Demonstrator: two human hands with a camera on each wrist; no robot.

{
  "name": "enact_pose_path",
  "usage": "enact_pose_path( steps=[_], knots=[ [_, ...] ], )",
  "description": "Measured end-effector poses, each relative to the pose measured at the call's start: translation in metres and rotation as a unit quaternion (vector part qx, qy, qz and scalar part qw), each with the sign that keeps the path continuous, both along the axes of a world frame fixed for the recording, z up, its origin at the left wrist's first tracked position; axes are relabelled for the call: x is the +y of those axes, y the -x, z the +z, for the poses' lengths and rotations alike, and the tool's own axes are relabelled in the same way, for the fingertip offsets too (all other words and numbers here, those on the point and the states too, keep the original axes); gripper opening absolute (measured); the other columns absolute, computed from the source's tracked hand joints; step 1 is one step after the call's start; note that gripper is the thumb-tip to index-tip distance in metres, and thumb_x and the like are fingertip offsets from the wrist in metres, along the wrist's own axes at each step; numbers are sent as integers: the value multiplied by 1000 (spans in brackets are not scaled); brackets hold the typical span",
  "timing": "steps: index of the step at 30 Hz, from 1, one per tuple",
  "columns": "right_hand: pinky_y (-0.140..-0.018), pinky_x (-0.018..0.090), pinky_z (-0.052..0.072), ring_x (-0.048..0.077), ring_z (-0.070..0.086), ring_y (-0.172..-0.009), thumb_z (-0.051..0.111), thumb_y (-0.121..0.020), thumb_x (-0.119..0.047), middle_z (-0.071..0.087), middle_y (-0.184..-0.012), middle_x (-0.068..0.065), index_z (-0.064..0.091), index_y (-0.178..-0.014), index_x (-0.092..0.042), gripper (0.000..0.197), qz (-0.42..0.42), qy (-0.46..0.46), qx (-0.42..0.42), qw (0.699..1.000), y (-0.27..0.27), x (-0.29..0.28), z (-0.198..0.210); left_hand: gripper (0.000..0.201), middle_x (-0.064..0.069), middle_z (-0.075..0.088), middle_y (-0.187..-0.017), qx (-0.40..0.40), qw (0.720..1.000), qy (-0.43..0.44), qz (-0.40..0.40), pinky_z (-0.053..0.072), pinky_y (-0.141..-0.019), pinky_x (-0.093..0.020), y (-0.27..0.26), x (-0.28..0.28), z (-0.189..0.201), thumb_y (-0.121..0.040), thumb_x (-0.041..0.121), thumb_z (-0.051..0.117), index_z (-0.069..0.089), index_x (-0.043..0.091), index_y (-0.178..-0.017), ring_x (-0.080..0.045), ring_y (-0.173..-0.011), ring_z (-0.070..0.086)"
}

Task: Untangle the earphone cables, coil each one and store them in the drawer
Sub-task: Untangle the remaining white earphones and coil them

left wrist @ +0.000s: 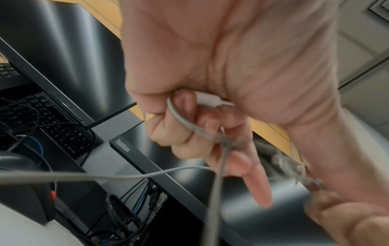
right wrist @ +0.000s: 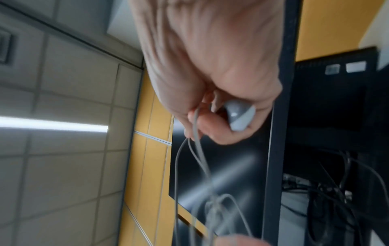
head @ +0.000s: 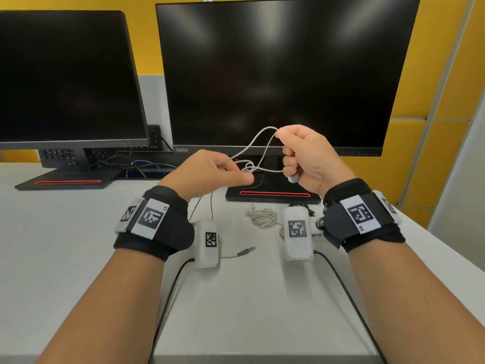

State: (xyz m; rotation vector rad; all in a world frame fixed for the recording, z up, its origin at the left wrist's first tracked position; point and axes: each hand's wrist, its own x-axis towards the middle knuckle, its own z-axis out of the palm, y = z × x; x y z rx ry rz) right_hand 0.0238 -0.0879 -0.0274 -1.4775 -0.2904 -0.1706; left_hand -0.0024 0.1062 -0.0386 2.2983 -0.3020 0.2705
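1. Grey, thin earphone cable [head: 258, 147], knotted near its middle, was held in the air between both hands, above the white desk [head: 249, 298] and in front of the large black right-hand monitor [head: 283, 74].
2. Left hand [head: 210, 172] pinched one strand of the cable between thumb and curled fingers; the left wrist view showed the strand looping round its fingers [left wrist: 185, 131] to the knot, though blurred.
3. Right hand [head: 307, 153] was clenched on the cable, higher than the left: thumb and forefinger pinched a raised loop, and the lower fingers were curled round a pale grey earbud [head: 294, 177], which protruded under the hand. The right wrist view showed that rounded earbud [right wrist: 240, 117] against the curled fingers [right wrist: 214, 131], with strands running away from them.
4. Small loose knot [head: 248, 166] of the cable lay between the two hands, nearer the left.
5. Metal jack plug [head: 246, 250] of a cable rested on the desk near the left wrist camera [head: 208, 243].
6. Second, cream-white earphone cable [head: 262, 216], bundled in a coil, lay on the desk just in front of the black monitor base with a red stripe [head: 273, 194] and beside the right wrist camera [head: 298, 232].
7. Second black monitor [head: 65, 80] stood to the left, with dark cables [head: 136, 164] behind it.
8. Drawer did not appear in any view.
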Motion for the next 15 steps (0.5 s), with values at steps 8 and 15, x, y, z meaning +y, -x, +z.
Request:
enact_pose_path(
  steps=[8,15],
  knots=[
    [-40,20,29,7,30,-43,59,-96,-22,37,-57,-4,66,-95,-15,9,-1,92,24,996,0,2,-3,9,-1,69,-81,-11,989,116,-88,45,-68,-12,5,1,3,-85,15,69,70,14,-94,0,-69,62],
    [-42,23,34,12,37,-44,62,-94,-22,44,-68,3,63,-85,-19,10,-17,235,41,971,1,7,-7,16,14,54,-57,-73,977,192,-61,36,-48,-8,6,1,6,-93,16,59,69,5,-97,4,-49,49]
  ],
)
